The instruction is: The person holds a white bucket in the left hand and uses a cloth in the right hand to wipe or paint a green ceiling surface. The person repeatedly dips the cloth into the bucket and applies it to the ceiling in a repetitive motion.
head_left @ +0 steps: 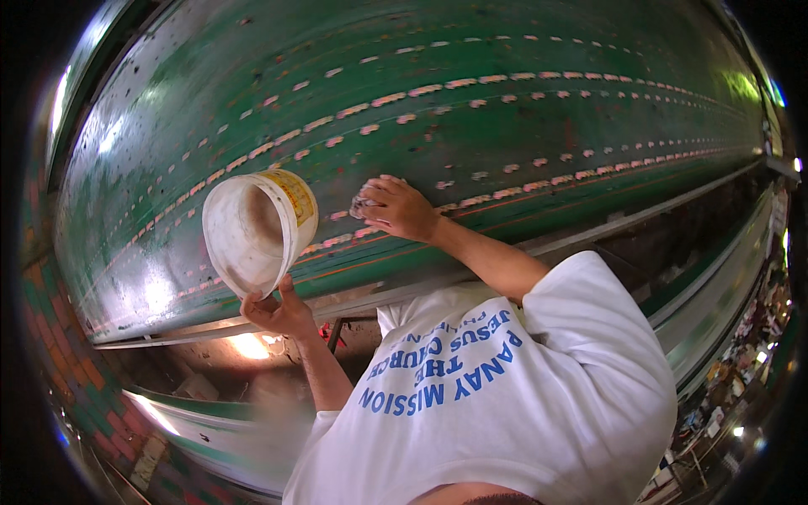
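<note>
My left hand [279, 313] grips the lower rim of a white plastic bucket [220, 234] with a yellow label on its side. The bucket is tilted, its mouth toward me, over a long green printing surface [278, 93] marked with rows of small pinkish patches. To the right of the bucket, my right hand [402, 209] presses a crumpled greyish rag [362, 205] down near the lower rows of patches. The fingers are bent over the rag, so only part of it shows. What the bucket holds cannot be made out.
A metal rail [606, 225] runs along the near edge of the green surface. Coloured floor tiles [80, 353] lie at the far left. Behind me is another long panel [227, 438], and a cluttered heap of small items [736, 370] lies at the right.
</note>
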Tool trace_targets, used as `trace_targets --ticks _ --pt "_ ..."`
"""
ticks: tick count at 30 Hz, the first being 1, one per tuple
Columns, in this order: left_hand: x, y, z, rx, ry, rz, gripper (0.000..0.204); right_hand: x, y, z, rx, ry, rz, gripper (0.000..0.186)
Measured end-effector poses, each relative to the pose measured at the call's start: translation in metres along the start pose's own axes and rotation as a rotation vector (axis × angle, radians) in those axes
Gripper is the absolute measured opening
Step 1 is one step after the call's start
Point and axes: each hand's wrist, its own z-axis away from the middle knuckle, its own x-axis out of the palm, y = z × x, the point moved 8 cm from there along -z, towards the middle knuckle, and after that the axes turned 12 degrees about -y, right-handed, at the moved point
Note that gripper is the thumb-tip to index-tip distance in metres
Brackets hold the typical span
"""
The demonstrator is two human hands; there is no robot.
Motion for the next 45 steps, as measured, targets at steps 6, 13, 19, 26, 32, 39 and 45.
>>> trace_targets --ticks 6,13,19,26,32,39,45 --pt "0.095 0.056 0.049 -0.035 -0.080 0.084 0.057 -0.109 0.080 0.149 0.228 0.044 0.096 0.030" --pt "0.173 0.101 0.103 -0.192 -0.033 -0.012 0.054 -0.265 0.224 0.316 0.529 0.204 0.325 0.021" --pt "0.205 0.119 0.136 -0.226 -0.017 -0.049 0.055 -0.391 0.360 0.445 0.940 0.288 0.571 0.015" --pt "0.204 0.120 0.152 -0.271 0.004 -0.056 0.057 -0.426 0.415 0.494 1.235 0.334 0.738 0.015" --pt "0.201 0.100 0.155 -0.252 -0.037 0.016 0.057 -0.413 0.397 0.489 1.285 0.399 0.608 0.023" --pt "0.208 0.085 0.149 -0.205 -0.167 -0.042 0.056 -0.357 0.322 0.442 1.218 0.464 0.631 0.029" --pt "0.234 0.142 0.111 0.178 -0.278 -0.091 0.057 -0.299 0.265 0.382 1.030 0.319 0.522 0.027"
